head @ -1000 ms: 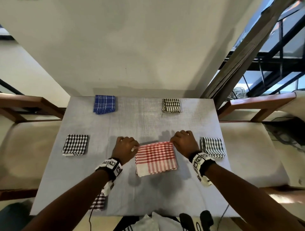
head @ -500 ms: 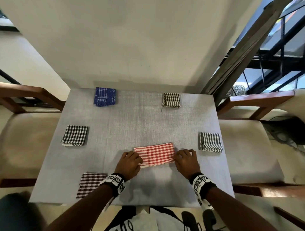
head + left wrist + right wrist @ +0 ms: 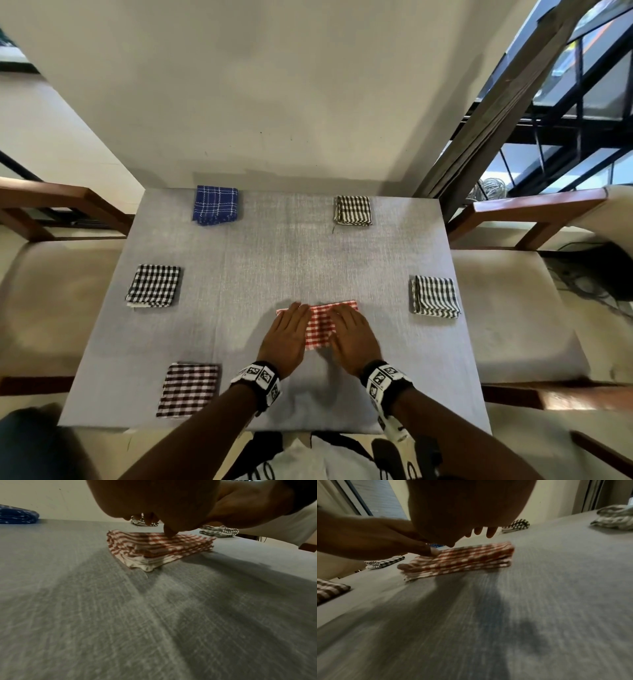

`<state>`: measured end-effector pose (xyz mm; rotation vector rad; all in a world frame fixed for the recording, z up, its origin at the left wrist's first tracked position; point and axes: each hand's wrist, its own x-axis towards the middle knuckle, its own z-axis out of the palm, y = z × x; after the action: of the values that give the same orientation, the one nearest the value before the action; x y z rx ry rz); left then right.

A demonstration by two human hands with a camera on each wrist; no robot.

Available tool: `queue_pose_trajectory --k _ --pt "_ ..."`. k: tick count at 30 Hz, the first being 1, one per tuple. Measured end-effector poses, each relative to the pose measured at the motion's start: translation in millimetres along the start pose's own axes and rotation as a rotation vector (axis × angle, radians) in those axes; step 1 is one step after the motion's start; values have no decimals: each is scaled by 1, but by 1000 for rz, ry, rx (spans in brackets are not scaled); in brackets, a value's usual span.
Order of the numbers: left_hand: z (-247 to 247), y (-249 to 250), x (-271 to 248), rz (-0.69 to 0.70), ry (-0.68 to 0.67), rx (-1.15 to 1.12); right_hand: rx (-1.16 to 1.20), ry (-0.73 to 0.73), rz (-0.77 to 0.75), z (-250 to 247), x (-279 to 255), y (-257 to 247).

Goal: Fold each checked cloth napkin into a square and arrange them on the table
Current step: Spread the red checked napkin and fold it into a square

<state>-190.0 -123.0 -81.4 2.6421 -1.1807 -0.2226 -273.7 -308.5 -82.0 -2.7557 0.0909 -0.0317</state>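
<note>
A red-and-white checked napkin (image 3: 318, 325) lies folded into a thick strip on the grey table (image 3: 291, 260), near the front middle. My left hand (image 3: 291, 325) lies flat on its left part, fingers straight. My right hand (image 3: 347, 325) lies flat on its right part the same way. In the left wrist view the red napkin (image 3: 154, 547) shows several stacked layers, with a fingertip touching its top. The right wrist view, blurred, shows the red napkin (image 3: 462, 559) under my straight fingers. Several folded napkins sit around: blue (image 3: 215, 205), black striped (image 3: 352, 210), black checked (image 3: 153, 285), grey striped (image 3: 435, 296), brown checked (image 3: 189, 389).
Wooden-armed cushioned chairs stand at the left (image 3: 51, 274) and right (image 3: 513, 291) of the table. A pale wall (image 3: 274, 102) rises right behind the far edge. The table's front edge lies close below my wrists.
The red napkin went from a wide square to a narrow strip, then shorter still. My hands moved from gripping its ends to lying flat on top of it, closer together.
</note>
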Motion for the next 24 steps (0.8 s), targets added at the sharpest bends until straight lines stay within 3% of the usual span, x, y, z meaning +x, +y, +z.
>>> queue_pose_trajectory --k 5,10,15,21,24 --pt "19 15 4 -61 -150 -21 66 -144 38 32 4 -19" --pt "46 5 -8 -67 -175 -27 -35 -171 59 56 -13 -9" --pt "47 -2 -11 -52 -195 -16 -10 -157 171 46 -22 10" --pt "41 1 -10 -88 -228 -42 -67 -192 205 38 -28 22" --pt "42 3 -9 -86 -231 -49 -31 -186 123 35 -21 6"
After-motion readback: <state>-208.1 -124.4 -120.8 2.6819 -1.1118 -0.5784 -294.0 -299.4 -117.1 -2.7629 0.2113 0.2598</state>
